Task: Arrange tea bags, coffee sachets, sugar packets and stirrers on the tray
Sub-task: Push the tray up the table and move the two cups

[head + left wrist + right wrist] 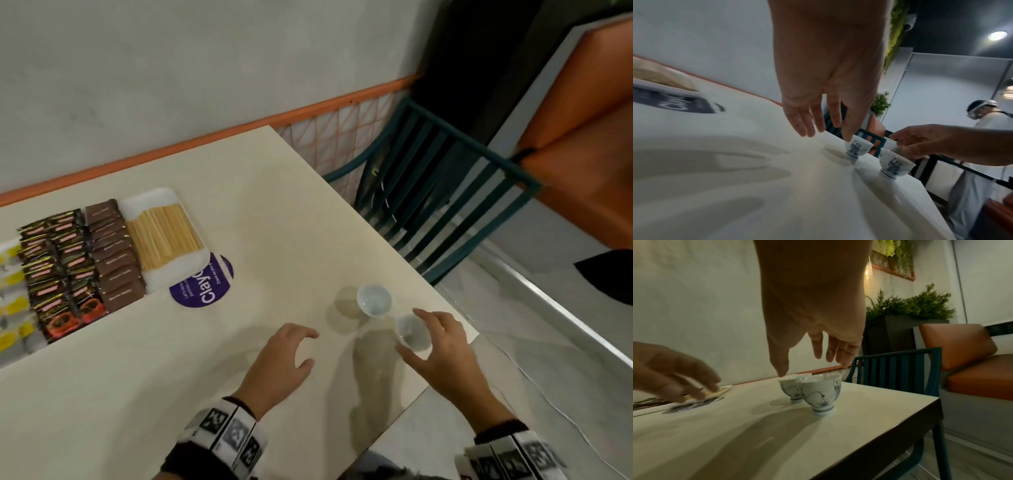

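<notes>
The head view showed the tray (pixel 161 198) at the far left of the surface (pixel 239 222), already loaded: a flat bundle of wooden stirrers (pixel 164 236) at its right end, then a row of brown sachets (pixel 114 253), two rows of black packets (pixel 58 270), and yellow-and-white packets (pixel 12 294) cut off by the frame edge. A round purple sticker (pixel 202 287) lay partly under the tray's near corner.

Both hands were well apart from the tray. The left hand (pixel 284 363) hovered over bare surface, fingers loosely curved, holding nothing. The right hand (pixel 438 349) was spread over the nearer of two small cups (pixel 412 334); no grip had closed, though whether a fingertip brushed the rim I could not tell. The other cup (pixel 373 299) stood just beyond it.

By my judgement the sachets and packets would be light, thin and slippery, quick to slide out of their overlapped rows, so each is best pinched at a short edge or nudged flat with straight fingers. The stirrers would be stiff but loose and apt to scatter; squeezing the bundle across its middle from both sides would keep it together. The cups looked like porcelain, hard and fragile, safest held round the wall.
</notes>
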The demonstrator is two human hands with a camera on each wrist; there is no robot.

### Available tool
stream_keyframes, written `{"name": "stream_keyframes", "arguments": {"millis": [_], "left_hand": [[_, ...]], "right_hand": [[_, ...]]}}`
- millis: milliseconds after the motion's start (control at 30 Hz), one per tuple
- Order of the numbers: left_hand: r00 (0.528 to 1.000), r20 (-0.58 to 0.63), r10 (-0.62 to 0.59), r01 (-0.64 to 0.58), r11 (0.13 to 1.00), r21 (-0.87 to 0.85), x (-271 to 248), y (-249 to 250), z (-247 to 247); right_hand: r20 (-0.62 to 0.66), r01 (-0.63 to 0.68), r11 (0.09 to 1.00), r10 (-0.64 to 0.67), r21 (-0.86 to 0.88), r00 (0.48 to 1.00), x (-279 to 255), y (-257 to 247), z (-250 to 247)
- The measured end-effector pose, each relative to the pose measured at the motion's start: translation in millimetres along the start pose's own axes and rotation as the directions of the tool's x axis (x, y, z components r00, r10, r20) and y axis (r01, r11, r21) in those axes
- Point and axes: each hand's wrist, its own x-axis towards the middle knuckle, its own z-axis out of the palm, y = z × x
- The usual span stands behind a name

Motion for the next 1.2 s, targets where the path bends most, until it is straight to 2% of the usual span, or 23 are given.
{"name": "stream_keyframes", "arguments": {"millis": [100, 200, 300, 500, 700, 833, 967, 1033, 1200], "left_hand": [[0.999, 0.031, 0.031, -0.033, 0.996, 0.080, 35.9, 28.7, 16.1], [0.997, 0.060, 0.044, -0.056, 0.974, 0.218, 68.3, 55.3, 31.7], [0.997, 0.069, 0.043, -0.060, 0.958, 0.280, 96.9, 76.4, 44.7], [0.997, 0.078, -0.008, -0.014, 0.962, 0.274, 121.7, 87.2, 57.3], [1.000, -0.003, -0.029, 0.029, 0.980, 0.197, 109.4, 77.6, 39.7], [0.985, -0.128, -0.113, 0.120, 0.991, 0.054, 92.2, 51.3, 0.2], [0.928, -0.305, -0.212, 0.214, 0.976, -0.029, 85.1, 18.3, -48.7], [0.901, -0.371, -0.223, 0.230, 0.973, -0.025, 86.8, 3.5, -68.8], [0.881, -0.417, -0.224, 0.236, 0.971, -0.024, 103.1, -23.5, -102.8]], "right_hand": [[0.118, 0.080, 0.995, -0.073, -0.059, 0.990, 11.7, 14.2, 4.2], [0.186, 0.130, 0.991, -0.123, -0.025, 0.975, 23.3, 23.9, 4.2], [0.253, 0.214, 0.977, -0.203, -0.015, 0.946, 32.2, 33.5, 2.5], [0.365, 0.290, 0.956, -0.289, 0.055, 0.885, 47.0, 47.7, -9.8], [0.359, 0.296, 0.950, -0.312, 0.098, 0.880, 84.3, 40.0, -28.2], [0.352, 0.333, 0.938, -0.346, 0.100, 0.870, 120.8, 6.2, -36.3], [0.327, 0.456, 0.881, -0.471, 0.127, 0.819, 167.1, -52.3, -35.8], [0.307, 0.507, 0.851, -0.523, 0.137, 0.795, 191.8, -87.6, -27.1], [0.286, 0.589, 0.782, -0.623, 0.204, 0.728, 249.3, -177.3, 18.5]]}}
